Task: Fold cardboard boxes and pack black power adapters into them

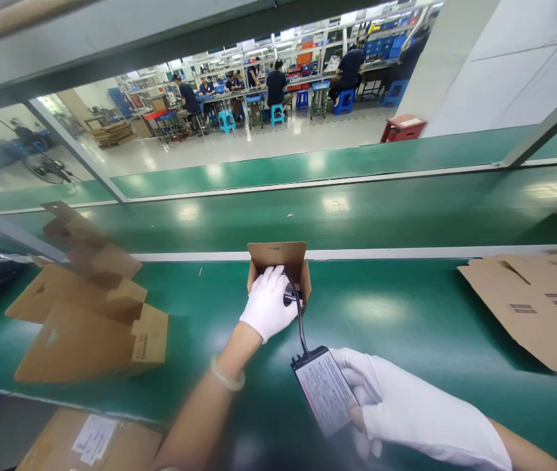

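White-gloved, the left hand pushes the coiled end of a black cable into a small open brown cardboard box on the green table, its grip curled around the plug. The right hand clasps the flat black labelled power adapter just short of the box. Packing seems underway; I judge the adapter must follow, angled to clear the flaps.

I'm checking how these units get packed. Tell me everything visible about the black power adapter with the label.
The power adapter is a flat black rectangular block with a pale printed label covering its top face; the print is too small to read. It is held tilted above the green belt by the gloved right hand. A black cable runs from its far end up to the small open cardboard box, where the gloved left hand holds the cable's end.
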The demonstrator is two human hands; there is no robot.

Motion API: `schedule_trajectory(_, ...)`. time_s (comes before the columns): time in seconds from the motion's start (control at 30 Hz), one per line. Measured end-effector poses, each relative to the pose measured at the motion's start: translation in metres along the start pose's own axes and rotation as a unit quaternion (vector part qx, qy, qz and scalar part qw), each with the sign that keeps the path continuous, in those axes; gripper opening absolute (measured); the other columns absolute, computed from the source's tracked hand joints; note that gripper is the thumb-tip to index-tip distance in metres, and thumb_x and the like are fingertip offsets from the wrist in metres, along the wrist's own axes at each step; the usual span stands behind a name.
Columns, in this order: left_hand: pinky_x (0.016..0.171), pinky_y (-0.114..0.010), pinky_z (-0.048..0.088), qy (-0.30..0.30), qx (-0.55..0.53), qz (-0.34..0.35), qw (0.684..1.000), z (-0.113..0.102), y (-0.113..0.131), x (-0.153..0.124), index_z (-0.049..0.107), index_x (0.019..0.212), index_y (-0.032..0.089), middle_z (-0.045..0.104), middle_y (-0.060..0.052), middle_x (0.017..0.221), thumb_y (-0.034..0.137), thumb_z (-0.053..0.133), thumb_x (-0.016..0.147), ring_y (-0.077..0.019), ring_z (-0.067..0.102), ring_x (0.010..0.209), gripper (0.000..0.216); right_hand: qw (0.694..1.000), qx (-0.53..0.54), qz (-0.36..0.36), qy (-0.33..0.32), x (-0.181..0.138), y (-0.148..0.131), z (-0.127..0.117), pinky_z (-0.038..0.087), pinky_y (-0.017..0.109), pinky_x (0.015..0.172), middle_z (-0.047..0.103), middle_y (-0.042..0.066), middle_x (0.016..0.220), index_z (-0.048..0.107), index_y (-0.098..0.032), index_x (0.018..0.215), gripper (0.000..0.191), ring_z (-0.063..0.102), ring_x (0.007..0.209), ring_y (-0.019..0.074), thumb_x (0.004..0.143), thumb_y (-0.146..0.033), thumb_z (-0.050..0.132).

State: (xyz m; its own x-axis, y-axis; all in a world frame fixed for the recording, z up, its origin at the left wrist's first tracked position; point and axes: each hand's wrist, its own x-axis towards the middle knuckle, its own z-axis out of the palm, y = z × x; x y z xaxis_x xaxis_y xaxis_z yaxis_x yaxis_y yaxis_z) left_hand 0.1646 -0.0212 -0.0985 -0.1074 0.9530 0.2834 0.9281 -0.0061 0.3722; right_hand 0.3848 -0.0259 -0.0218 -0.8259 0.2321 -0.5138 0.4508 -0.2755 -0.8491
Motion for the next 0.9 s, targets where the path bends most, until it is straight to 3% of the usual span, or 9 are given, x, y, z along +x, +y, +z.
schedule_trajectory(0.2,0.097,-0.043,0.044,-0.048,-0.041,0.023,0.998,-0.006,-0.002,0.004,0.062,0.099,0.016,0.063,-0.009,0.112,0.042,0.06,0.077,-0.0293,0.05,0.114,0.033,0.994,0.085,-0.04,-0.05,-0.002,-0.023,-0.002,0.046,0.019,0.054,0.06,0.012,0.103,0.042,-0.016,0.127,0.052,0.064,0.072,0.0149,0.079,-0.024,0.061)
schedule_trajectory(0.3,0.087,-0.04,0.049,-0.078,-0.05,0.035,0.995,-0.011,-0.001,0.004,0.063,0.09,0.017,0.065,-0.008,0.095,0.042,0.059,0.078,-0.0287,0.054,0.105,0.028,0.992,0.085,-0.093,-0.02,0.005,-0.037,-0.004,0.043,0.016,0.051,0.06,0.01,0.098,0.043,-0.016,0.125,0.049,0.063,0.072,0.014,0.082,-0.029,0.063)
schedule_trajectory(0.4,0.077,-0.039,0.051,-0.087,-0.045,0.033,0.995,-0.013,0.001,0.004,0.063,0.089,0.019,0.063,-0.007,0.092,0.036,0.056,0.078,-0.0283,0.056,0.097,0.021,0.976,0.09,-0.178,0.086,0.023,-0.05,-0.005,0.041,0.016,0.05,0.058,0.01,0.107,0.044,-0.018,0.122,0.045,0.06,0.073,0.0118,0.084,-0.033,0.062)
schedule_trajectory(0.53,0.072,-0.038,0.052,-0.08,-0.04,0.015,0.996,-0.01,0.002,0.003,0.062,0.099,0.023,0.063,-0.005,0.094,0.044,0.061,0.075,-0.0268,0.058,0.09,0.031,0.924,0.061,-0.259,0.276,0.062,-0.049,-0.015,0.046,0.021,0.055,0.054,0.011,0.122,0.044,-0.018,0.12,0.043,0.06,0.083,0.0141,0.084,-0.034,0.061)
schedule_trajectory(0.63,0.079,-0.041,0.052,-0.089,-0.039,0.013,0.995,-0.009,0.001,0.003,0.061,0.104,0.019,0.064,-0.006,0.1,0.041,0.063,0.073,-0.0275,0.056,0.094,0.038,0.879,-0.08,-0.253,0.397,0.091,-0.038,-0.027,0.052,0.031,0.081,0.054,0.009,0.125,0.04,-0.02,0.127,0.05,0.058,0.103,0.0206,0.081,-0.027,0.059)
schedule_trajectory(0.73,0.086,-0.044,0.049,-0.098,-0.041,0.015,0.994,-0.01,0.001,0.003,0.063,0.106,0.017,0.063,-0.008,0.11,0.044,0.061,0.075,-0.0297,0.053,0.103,0.042,0.832,-0.243,-0.2,0.457,0.105,-0.033,-0.034,0.046,0.043,0.094,0.062,0.005,0.113,0.043,-0.024,0.129,0.053,0.06,0.1,0.0233,0.078,-0.02,0.056)
schedule_trajectory(0.8,0.087,-0.044,0.049,-0.105,-0.05,0.008,0.993,-0.011,0.0,0.003,0.064,0.107,0.018,0.063,-0.008,0.11,0.052,0.056,0.078,-0.0296,0.053,0.105,0.045,0.857,-0.229,-0.2,0.416,0.104,-0.039,-0.036,0.049,0.04,0.088,0.063,0.004,0.11,0.046,-0.025,0.125,0.05,0.062,0.095,0.0216,0.077,-0.016,0.055)
schedule_trajectory(0.9,0.085,-0.042,0.049,-0.11,-0.067,-0.002,0.992,-0.012,-0.001,0.002,0.064,0.105,0.019,0.065,-0.007,0.103,0.055,0.041,0.087,-0.0273,0.055,0.101,0.047,0.93,-0.082,-0.223,0.281,0.096,-0.053,-0.037,0.053,0.027,0.067,0.059,0.007,0.118,0.047,-0.021,0.119,0.042,0.062,0.09,0.0174,0.079,-0.019,0.058)
